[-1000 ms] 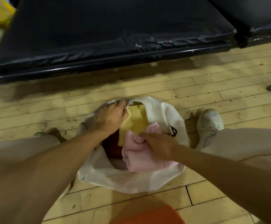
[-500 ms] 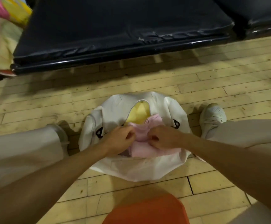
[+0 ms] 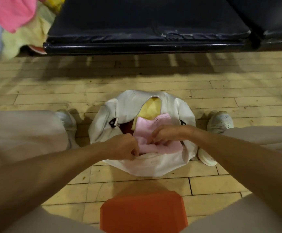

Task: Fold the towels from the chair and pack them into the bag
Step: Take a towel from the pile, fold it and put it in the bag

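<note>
Inside white bag (image 3: pixel 153 167), pink towel (image 3: pixel 147 128), left hand (image 3: pixel 125 147) and right hand (image 3: pixel 166 133) fingers (image 3: pixel 153 136) clamped on it

Both bare forearms reach forward and down from the lower corners and converge toward the middle. The left hand (image 3: pixel 125 146) is curled into a fist, knuckles up, with thumb and fingers pinching the left edge of the pink towel (image 3: pixel 147 130). The right hand (image 3: pixel 163 134) is close beside it without touching, its wrist bent downward and its fingers curled into the same towel.
</note>
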Tool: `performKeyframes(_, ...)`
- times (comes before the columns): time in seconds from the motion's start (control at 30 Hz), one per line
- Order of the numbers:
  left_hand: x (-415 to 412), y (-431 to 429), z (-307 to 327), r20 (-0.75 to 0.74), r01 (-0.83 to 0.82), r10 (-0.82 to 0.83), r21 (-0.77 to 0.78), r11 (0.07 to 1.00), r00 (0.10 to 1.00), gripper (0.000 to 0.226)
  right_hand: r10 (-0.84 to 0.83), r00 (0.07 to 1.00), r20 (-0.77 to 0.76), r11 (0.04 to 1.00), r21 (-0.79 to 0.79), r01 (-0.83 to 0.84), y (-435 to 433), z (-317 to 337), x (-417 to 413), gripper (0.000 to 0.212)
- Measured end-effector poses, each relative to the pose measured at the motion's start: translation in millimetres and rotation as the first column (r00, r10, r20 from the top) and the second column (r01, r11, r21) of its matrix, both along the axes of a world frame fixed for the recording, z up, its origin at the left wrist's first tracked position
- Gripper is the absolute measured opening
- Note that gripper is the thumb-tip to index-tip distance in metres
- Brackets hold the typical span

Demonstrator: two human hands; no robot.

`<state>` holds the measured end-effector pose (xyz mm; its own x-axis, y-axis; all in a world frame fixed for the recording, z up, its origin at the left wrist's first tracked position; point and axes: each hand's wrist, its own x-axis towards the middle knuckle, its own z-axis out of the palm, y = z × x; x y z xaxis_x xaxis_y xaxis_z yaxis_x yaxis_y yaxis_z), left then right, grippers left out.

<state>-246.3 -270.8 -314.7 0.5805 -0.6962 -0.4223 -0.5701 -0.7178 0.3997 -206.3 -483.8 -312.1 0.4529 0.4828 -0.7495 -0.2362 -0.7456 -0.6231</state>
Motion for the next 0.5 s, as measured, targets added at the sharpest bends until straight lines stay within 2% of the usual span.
performKeyframes(0.1, -5.7, -0.5, 5.8, 0.028, 0.095, -0.094, -0.039, 0.995, 0.995, 0.016, 0.134, 0.986, -0.102, 0.975, -0.166, -0.150, 22.3, -17.6, -1.6, 0.040)
performKeyframes(0.17, -7.3, 3.4, 7.0, 0.025, 0.128, -0.126, -0.061, 0.990, 0.992, 0.013, 0.138, 0.979, -0.152, 0.945, -0.274, -0.176, 32.8, -36.0, -6.3, 0.043)
performKeyframes(0.27, -2.9, 6.2, 4.5, 0.001, 0.122, -0.122, -0.042, 0.992, 0.993, 0.008, 0.109, 0.994, -0.009, 0.961, -0.256, -0.107, 25.3, -45.3, -1.9, 0.030)
performKeyframes(0.33, 0.5, 3.0, 6.3, -0.044, 0.116, -0.116, 0.005, 0.993, 0.992, 0.009, 0.064, 0.995, 0.081, 0.972, -0.229, -0.044, 14.6, -35.4, 7.7, 0.029)
performKeyframes(0.4, 4.6, -1.9, 8.3, -0.111, 0.102, -0.098, 0.034, 0.994, 0.989, 0.014, 0.091, 0.985, 0.148, 0.967, -0.250, -0.052, 5.7, -18.8, 17.4, 0.026)
performKeyframes(0.5, 17.4, -12.6, 16.3, -0.182, -0.027, 0.025, -0.006, 1.000, 0.983, 0.019, 0.132, 0.969, 0.208, 0.962, -0.262, -0.075, -3.8, 7.6, 30.2, 0.030)
